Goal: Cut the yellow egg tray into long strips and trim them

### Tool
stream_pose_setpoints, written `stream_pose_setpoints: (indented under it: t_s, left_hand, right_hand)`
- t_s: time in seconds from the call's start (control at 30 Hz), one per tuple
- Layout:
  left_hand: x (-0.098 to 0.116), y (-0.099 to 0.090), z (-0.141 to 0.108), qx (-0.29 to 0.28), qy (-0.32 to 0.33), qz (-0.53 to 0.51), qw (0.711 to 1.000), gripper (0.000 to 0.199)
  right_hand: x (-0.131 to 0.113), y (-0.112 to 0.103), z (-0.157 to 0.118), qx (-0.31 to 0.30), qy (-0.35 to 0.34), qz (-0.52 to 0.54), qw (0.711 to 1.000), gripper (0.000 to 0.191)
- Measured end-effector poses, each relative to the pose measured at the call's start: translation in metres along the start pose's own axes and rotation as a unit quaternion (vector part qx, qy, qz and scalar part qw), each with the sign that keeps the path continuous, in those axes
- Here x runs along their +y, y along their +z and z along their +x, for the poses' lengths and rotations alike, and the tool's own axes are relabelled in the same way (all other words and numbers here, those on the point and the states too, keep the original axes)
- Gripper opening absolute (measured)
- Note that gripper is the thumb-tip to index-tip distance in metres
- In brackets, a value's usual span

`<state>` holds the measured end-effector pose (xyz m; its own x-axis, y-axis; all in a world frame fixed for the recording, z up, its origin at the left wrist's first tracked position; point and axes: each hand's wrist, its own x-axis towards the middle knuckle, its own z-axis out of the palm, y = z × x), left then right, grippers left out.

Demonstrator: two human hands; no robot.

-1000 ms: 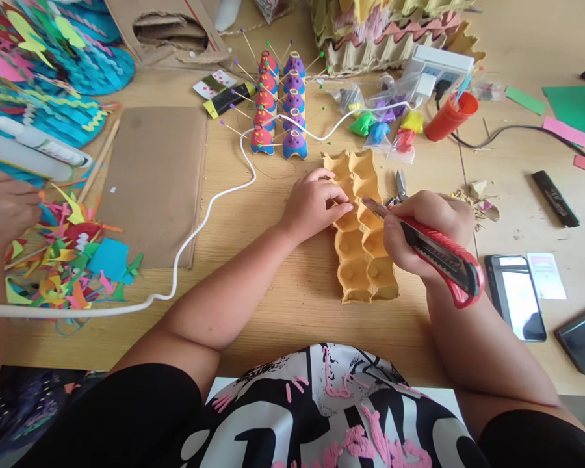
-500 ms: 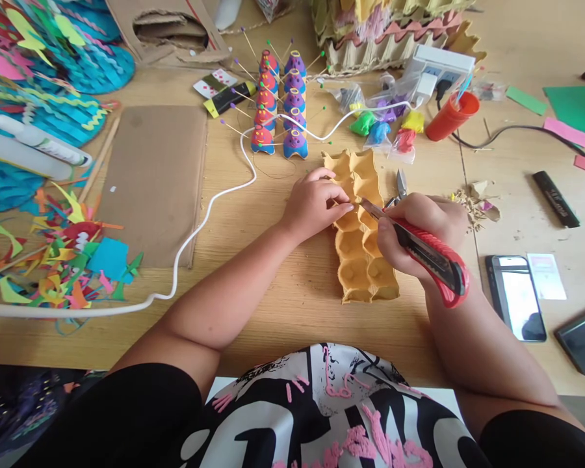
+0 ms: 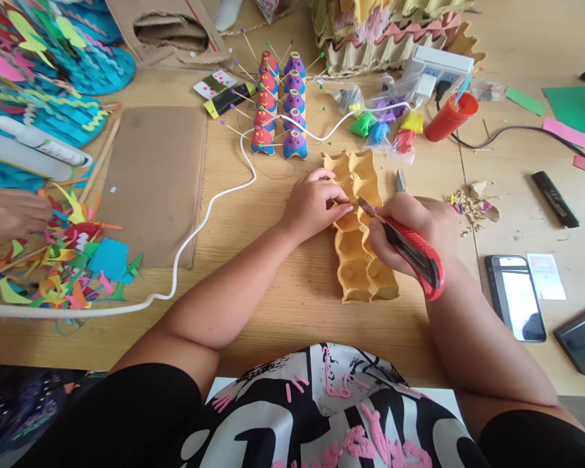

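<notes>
A yellow egg carton (image 3: 355,272) with two rows of cups lies lengthwise on the table before me. My left hand (image 3: 316,203) grips its left edge, fingers bent over the cardboard near the middle. A red utility knife (image 3: 414,253) is wrapped in my right hand (image 3: 419,227). Its blade tip touches the carton's central ridge, close to my left fingertips. Behind my right hand, the scissors (image 3: 400,181) are mostly hidden, with only a blade tip showing.
Painted egg-carton figures (image 3: 294,104) with pins stand behind the carton. A white cable (image 3: 214,198) crosses the table. Another person's hand (image 3: 10,218) is among paper scraps (image 3: 68,273) at left. A phone (image 3: 517,299) and cardboard shavings (image 3: 472,208) lie at right.
My right hand and the utility knife have shifted slightly left, covering more of the scissors. My left hand and the carton stay put. Another person's hand has come in over the paper scraps.
</notes>
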<state>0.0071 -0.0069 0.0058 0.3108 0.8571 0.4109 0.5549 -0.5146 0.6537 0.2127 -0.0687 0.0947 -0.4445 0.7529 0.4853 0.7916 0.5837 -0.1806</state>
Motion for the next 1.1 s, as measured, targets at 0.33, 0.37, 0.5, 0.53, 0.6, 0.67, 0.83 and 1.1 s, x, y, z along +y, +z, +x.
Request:
stream_pose_setpoints:
  t_s: [0.33,0.37,0.5,0.53,0.6,0.67,0.83,1.1]
  left_hand:
    - [0.001,-0.001,0.001,-0.009,-0.005,-0.002,1.0,0.006]
    - [0.001,-0.001,0.0,-0.007,-0.006,-0.002,1.0,0.006]
    - [0.002,0.0,0.0,0.007,-0.01,-0.003,1.0,0.005]
    - [0.002,0.0,0.0,0.01,-0.01,-0.004,1.0,0.005]
    - [0.002,0.0,0.0,0.01,-0.01,-0.005,1.0,0.004]
    - [0.002,0.0,0.0,0.007,-0.013,-0.005,1.0,0.004]
    - [0.001,0.0,0.0,0.002,-0.009,-0.002,1.0,0.005]
    - [0.0,0.0,0.0,0.004,-0.006,-0.002,1.0,0.005]
  right_hand:
    - [0.004,0.003,0.0,0.015,-0.003,0.037,0.999,0.018]
    - [0.004,0.002,0.0,0.019,0.0,0.05,0.999,0.018]
    - [0.006,-0.001,-0.001,0.039,0.03,0.087,0.995,0.018]
    - [0.006,0.0,-0.001,0.042,0.033,0.088,0.995,0.018]
    - [0.008,0.002,-0.001,0.061,0.02,0.09,0.994,0.018]
    - [0.01,0.006,-0.001,0.075,0.004,0.091,0.993,0.018]
    - [0.01,0.01,-0.001,0.061,0.001,0.085,0.994,0.017]
    - [0.013,0.014,-0.002,0.105,-0.045,0.085,0.99,0.019]
